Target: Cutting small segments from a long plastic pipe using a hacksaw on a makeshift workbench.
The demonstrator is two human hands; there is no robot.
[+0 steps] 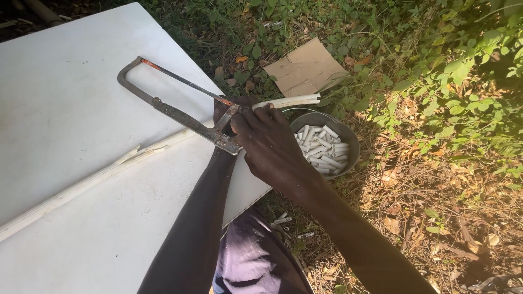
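A white board [71,109] fills the left; a long white strip [98,177] lies across it, and a hacksaw [174,100] rests at its far right.

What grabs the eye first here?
The rusty hacksaw lying across the white board, its handle end under the right hand with the left hand tucked beneath. Just right of the hands, a metal bowl on the ground holds short white tube pieces, below a long white tube.
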